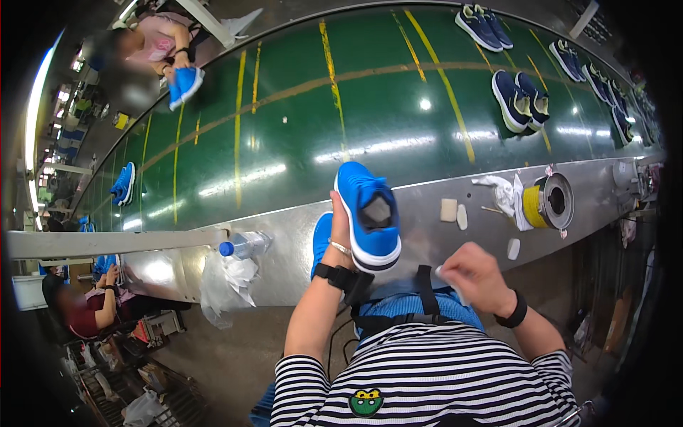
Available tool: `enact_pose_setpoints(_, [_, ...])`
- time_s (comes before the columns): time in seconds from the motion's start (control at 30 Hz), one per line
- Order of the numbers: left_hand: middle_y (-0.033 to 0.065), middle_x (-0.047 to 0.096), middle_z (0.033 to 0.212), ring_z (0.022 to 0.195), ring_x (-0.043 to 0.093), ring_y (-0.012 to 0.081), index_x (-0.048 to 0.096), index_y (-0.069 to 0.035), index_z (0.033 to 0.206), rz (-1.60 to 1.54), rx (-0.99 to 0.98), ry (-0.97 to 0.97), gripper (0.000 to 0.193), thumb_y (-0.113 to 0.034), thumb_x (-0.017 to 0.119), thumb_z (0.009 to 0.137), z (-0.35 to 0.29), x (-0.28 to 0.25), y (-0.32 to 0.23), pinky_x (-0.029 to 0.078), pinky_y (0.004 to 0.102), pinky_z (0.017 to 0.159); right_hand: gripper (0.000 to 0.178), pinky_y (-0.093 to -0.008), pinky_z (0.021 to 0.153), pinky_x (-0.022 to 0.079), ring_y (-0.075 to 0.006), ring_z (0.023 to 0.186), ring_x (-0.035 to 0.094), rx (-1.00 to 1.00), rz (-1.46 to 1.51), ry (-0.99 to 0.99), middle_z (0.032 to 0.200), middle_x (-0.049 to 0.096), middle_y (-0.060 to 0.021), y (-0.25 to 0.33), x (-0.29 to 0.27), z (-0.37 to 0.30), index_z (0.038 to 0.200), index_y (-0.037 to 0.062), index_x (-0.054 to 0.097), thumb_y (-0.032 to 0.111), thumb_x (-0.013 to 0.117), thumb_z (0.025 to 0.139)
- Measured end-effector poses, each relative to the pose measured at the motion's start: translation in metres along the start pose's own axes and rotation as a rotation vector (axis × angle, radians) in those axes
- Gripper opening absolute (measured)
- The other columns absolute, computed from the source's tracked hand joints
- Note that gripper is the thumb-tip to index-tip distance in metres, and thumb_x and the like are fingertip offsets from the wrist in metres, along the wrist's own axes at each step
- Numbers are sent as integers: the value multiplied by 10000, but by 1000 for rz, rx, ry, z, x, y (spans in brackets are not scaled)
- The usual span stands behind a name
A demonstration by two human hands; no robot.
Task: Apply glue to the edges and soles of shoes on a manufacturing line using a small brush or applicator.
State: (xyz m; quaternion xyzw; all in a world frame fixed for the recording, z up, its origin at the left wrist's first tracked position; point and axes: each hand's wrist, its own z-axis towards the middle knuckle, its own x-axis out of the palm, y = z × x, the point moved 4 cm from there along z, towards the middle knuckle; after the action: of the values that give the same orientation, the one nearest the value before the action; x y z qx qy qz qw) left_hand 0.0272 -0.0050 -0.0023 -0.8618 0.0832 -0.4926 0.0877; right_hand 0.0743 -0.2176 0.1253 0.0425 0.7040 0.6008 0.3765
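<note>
A blue sneaker with a white sole is held up over the metal ledge, its toe pointing away from me. My left hand is closed round its left side; pale stuffing shows in the shoe's opening. Behind my left wrist, a second blue sneaker lies partly hidden on the ledge. To the right of the held shoe and apart from it, my right hand is closed in a pinch. From its fingertips pokes a small white piece, whose kind I cannot make out.
Beyond the metal ledge runs a green conveyor belt carrying dark blue sneakers. A yellow spool, white cloth and small pale blocks lie right; a bottle stands left. Two people handle blue shoes at left.
</note>
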Motion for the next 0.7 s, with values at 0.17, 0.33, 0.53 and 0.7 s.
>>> enact_pose_setpoints(0.17, [251,439,1105,925,514,336,262,90,1227,-484,-99,274,743,-426,511,753,-34,57,15,463,392,802,56,-257,589,416,-186,663,531,226,110,-335,732,517,-88,-53,-16,6,784,8,554,9,551,728])
enact_pose_setpoints(0.33, [235,422,1074,918,483,343,239,70,1239,-577,-364,370,630,-321,493,816,-37,35,30,475,400,781,76,-290,608,416,-229,693,526,187,-158,-560,782,513,-110,-100,-32,-4,823,2,540,-5,510,753])
enact_pose_setpoints(0.53, [231,403,1100,918,467,348,247,24,1252,-495,-228,375,602,-326,490,826,-38,45,33,477,416,791,108,-322,658,413,-275,756,524,254,-254,-592,807,515,-118,-163,-33,-15,848,6,533,-10,504,745])
enact_pose_setpoints(0.7, [227,420,1088,870,481,318,293,-5,1238,-409,-180,298,547,-341,460,840,-44,51,34,493,394,751,217,-349,742,401,-281,815,511,160,-693,-577,808,526,-102,-144,-28,-13,905,32,554,1,554,691])
